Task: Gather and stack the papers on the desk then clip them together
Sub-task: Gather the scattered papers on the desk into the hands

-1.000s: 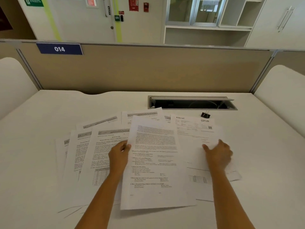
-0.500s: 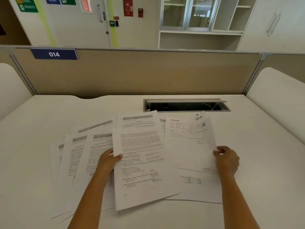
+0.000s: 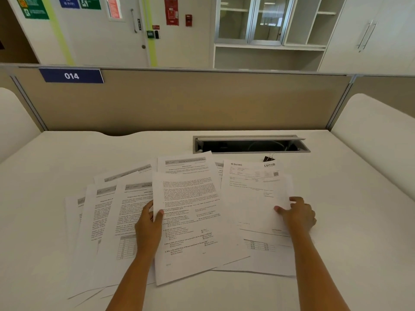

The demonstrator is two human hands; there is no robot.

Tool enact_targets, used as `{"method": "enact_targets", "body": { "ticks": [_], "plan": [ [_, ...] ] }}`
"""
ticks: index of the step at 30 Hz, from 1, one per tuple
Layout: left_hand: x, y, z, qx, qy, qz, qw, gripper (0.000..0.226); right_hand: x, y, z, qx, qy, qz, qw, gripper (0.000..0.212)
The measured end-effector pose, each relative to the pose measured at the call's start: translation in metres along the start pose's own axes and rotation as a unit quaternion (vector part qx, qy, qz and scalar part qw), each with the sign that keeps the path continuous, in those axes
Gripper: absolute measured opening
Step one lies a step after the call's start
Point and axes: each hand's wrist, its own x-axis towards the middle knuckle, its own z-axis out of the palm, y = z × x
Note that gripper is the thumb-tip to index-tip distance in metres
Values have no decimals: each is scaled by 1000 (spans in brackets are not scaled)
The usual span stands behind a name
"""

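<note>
Several printed sheets lie fanned across the white desk [image 3: 350,198]. My left hand [image 3: 149,223] pinches the left edge of the middle question sheet [image 3: 193,216], thumb on top. My right hand [image 3: 298,213] grips the right edge of the letterhead sheet [image 3: 251,194], thumb on its face, and the sheet is lifted slightly. More overlapping sheets [image 3: 105,212] spread out to the left. A black binder clip [image 3: 269,158] lies just behind the letterhead sheet's far corner, partly hidden by it.
An open cable tray [image 3: 250,145] is sunk into the desk behind the papers. A tan partition [image 3: 202,102] with a blue "014" label closes the back. White rounded side panels [image 3: 377,135] stand left and right.
My right hand went from lying flat on the letterhead sheet to gripping its right edge and lifting it. My left hand kept its hold on the middle sheet.
</note>
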Motion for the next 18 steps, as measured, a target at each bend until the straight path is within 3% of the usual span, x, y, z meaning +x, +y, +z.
{"method": "enact_targets", "body": {
  "ticks": [6,12,15,18],
  "plan": [
    [0,-1,0,8,2,11,1000,43,-15,-12,-22,99,32,-45,994,18],
    [0,4,0,1,5,10,1000,39,-40,-66,-126,173,153,-162,959,24],
    [-4,12,0,-44,4,-7,999,40,-48,-82,-143,212,113,-194,951,24],
    [-4,12,0,-107,1,-36,994,42,-53,-85,-110,214,32,-198,956,25]
  ]
}}
